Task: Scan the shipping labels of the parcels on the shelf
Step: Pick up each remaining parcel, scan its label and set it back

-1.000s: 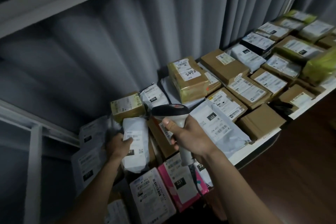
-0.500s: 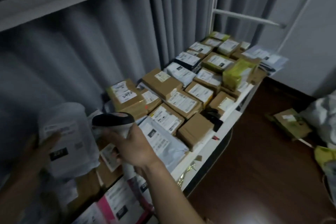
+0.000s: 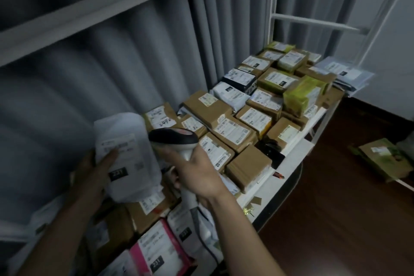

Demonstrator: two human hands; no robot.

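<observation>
The white poly mailer (image 3: 127, 152) is up off the pile now, lifted to about nine o'clock of the barcode scanner (image 3: 173, 139), left hand (image 3: 94, 175) gripping it with the thumb across the shipping label (image 3: 122, 152); right hand (image 3: 197, 175) is wrapped round the scanner's handle, so I'd judge a scan is imminent. The label's barcode is blurred, that thumb covers part of it, and the scanner's window faces away; remaining parcels crowd the shelf (image 3: 295, 152) toward one o'clock
</observation>
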